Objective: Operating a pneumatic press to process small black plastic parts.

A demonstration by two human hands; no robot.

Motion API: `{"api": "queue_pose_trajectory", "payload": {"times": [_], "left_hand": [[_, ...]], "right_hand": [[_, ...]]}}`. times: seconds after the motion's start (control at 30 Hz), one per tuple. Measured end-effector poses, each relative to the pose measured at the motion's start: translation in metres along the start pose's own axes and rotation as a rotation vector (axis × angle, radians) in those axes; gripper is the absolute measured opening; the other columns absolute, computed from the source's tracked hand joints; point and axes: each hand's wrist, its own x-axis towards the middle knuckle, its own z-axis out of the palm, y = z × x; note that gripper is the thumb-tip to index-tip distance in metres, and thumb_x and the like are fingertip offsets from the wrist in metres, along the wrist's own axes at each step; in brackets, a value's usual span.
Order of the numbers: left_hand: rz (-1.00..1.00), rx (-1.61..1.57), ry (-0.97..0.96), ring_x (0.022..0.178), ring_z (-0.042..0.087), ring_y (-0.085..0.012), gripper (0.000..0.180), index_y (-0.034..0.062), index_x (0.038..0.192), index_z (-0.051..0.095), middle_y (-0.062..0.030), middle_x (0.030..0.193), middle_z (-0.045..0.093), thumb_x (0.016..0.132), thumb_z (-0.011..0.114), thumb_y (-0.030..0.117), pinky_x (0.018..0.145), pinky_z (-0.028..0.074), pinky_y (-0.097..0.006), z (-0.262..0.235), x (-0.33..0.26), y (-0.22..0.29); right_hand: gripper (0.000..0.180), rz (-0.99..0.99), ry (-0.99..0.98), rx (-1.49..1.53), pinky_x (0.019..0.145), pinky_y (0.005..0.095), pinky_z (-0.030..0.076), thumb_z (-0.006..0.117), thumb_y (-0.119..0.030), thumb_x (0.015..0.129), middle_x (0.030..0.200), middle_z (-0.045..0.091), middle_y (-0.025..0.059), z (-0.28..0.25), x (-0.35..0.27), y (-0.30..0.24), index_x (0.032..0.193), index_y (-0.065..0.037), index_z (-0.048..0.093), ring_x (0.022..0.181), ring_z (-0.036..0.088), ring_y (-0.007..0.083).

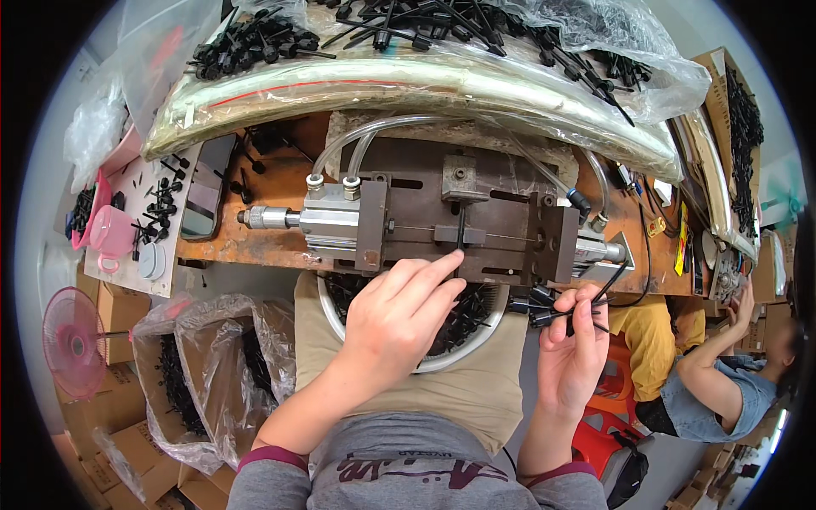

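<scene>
My left hand [401,313] reaches up to a small metal press jig [425,223] on a rusty bench, its fingertips pinching a thin black plastic pin [461,238] that stands in the jig's middle slot. My right hand [576,340] hovers to the right, below the jig's end, closed on a bunch of several black plastic pins [544,308]. A round metal bowl [469,338] full of the same black parts rests on my lap, partly hidden under my left hand.
Clear bags of black pins [425,34] lie along the back of the bench. A pink cup [109,234] and phone [204,200] sit at left. A bag-lined box [200,374] and pink fan [75,340] stand lower left. Another person [722,374] works at right.
</scene>
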Motion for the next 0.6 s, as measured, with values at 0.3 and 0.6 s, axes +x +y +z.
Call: {"api": "queue_pose_trajectory", "payload": {"times": [0.3,0.6], "left_hand": [[0.003,0.192,-0.181,0.075,0.061,-0.0165,0.022,0.0024,0.088,0.067,-0.0094,0.120,0.064,0.067,0.073,0.006,0.063,0.047,-0.028,-0.007,0.014,0.010],[-0.051,0.111,-0.205,0.059,0.062,-0.0204,0.020,0.0046,0.086,0.067,-0.0097,0.119,0.064,0.068,0.075,0.008,0.058,0.050,-0.029,-0.009,0.016,0.007]], "right_hand": [[0.019,0.026,-0.062,-0.013,0.062,0.0294,0.053,0.053,-0.001,0.092,0.099,0.061,0.0164,0.001,-0.002,-0.001,0.110,0.000,0.049,0.071,0.061,0.0161],[0.018,0.104,-0.104,-0.105,0.056,0.0292,0.053,0.056,0.001,0.090,0.097,0.064,0.0202,-0.001,-0.005,-0.001,0.107,0.004,0.051,0.063,0.061,0.0179]]}}
